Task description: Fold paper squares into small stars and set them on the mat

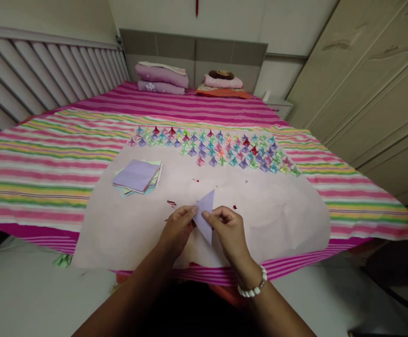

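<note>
A sheet of purple origami paper (205, 216), folded into a triangle, is held up between my two hands over the large pale paper (129, 234). My left hand (180, 227) pinches its left corner between thumb and fingers. On the long right edge, my right hand (227, 227) grips it with the thumb lying across the front; the fingers behind are partly hidden. To the left lies a stack of square coloured papers (137, 175), purple on top. Rows of small folded paper pieces (221, 149) in many colours line the far part of the pale paper.
Small red scraps (171, 203) are scattered near my hands. The pale paper rests on a bed with a striped sheet (42, 173). Folded purple bedding (161, 79) and a pink pile (223, 82) sit by the headboard. A green folded paper (63, 260) lies on the floor at left.
</note>
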Demonstrator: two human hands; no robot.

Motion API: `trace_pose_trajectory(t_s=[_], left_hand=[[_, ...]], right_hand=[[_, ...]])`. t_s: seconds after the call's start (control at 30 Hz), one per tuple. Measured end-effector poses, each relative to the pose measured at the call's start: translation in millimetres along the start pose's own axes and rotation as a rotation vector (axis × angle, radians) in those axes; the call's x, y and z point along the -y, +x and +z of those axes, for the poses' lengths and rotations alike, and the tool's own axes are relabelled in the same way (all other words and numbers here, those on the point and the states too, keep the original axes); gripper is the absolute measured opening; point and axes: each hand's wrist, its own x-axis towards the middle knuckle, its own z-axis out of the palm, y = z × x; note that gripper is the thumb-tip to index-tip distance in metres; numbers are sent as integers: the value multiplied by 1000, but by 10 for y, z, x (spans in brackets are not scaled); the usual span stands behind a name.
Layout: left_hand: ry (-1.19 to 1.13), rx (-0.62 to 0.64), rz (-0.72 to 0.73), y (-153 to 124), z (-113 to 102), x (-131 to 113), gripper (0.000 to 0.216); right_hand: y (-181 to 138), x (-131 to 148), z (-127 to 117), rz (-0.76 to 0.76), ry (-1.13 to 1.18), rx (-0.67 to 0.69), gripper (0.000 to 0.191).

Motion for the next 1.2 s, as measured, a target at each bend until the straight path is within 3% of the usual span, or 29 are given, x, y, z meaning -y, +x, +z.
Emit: trace_pose_trajectory(t_s=[0.17,0.37,0.6,0.87,1.0,1.2], left_hand=[[2,220,-40,-12,18,-7,26],[-1,259,-83,-50,66,1,26],[-21,201,-122,-42,30,66,22],[4,231,-113,-54,46,58,24],[8,173,-104,-41,21,90,23],[94,21,-10,-34,18,111,26]], right_hand=[[6,60,-23,21,138,162,26],[36,65,-31,49,174,162,27],[60,91,-40,74,181,134,30],[80,49,-66,86,179,139,22],[70,42,-60,101,173,131,10],[50,-5,-12,58,101,114,8]])
